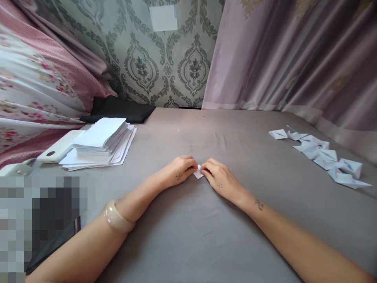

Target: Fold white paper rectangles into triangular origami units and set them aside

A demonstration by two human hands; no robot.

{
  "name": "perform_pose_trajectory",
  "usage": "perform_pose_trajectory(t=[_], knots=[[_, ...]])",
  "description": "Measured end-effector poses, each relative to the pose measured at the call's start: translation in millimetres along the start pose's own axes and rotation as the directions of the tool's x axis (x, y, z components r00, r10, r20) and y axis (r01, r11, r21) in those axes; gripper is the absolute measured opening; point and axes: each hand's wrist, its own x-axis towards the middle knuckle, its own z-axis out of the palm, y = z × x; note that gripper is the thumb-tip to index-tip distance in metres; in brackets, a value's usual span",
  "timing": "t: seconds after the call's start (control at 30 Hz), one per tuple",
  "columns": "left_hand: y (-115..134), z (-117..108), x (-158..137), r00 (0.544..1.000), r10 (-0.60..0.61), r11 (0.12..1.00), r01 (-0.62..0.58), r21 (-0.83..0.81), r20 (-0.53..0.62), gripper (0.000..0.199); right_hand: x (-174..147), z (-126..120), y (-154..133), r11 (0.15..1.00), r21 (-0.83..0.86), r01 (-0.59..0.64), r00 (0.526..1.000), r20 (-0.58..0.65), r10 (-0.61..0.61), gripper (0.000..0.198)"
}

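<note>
A small piece of folded white paper [198,173] is at the middle of the grey-covered surface, its lower corner pointing toward me. My left hand [182,171] pinches its left side between thumb and fingers. On the other side, my right hand [220,175] grips the right edge the same way. The fingertips of both hands hide parts of the paper's sides. Off to the right lie several folded white paper pieces [324,155] in a loose, overlapping row.
A stack of white paper sheets [101,135] sits at the left, beside a white power strip [55,148]. Behind it lies a folded black cloth [119,110]. Curtains [279,55] hang at both sides of a patterned wall [167,59]. A dark object at lower left is partly pixelated.
</note>
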Motion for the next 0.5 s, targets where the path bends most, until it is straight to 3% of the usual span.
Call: perform_pose_trajectory(t=[0.2, 0.37, 0.5], knots=[[3, -4, -5, 0.984, 0.164, 0.965, -0.175, 0.193, 0.072, 0.032, -5, -3, -6, 0.976, -0.199, 0.086, 0.996, 0.042, -0.079, 0.024], [12, -8, -9, 0.973, 0.17, 0.909, -0.216, 0.356, 0.156, 0.032, -7, -6, -9, 0.934, -0.331, 0.132, 0.991, 0.077, -0.113, 0.024], [19, -10, -13, 0.976, 0.14, 0.92, -0.191, 0.343, 0.168, 0.032, -13, -10, -15, 0.929, -0.336, 0.157, 0.987, 0.099, -0.131, 0.027]])
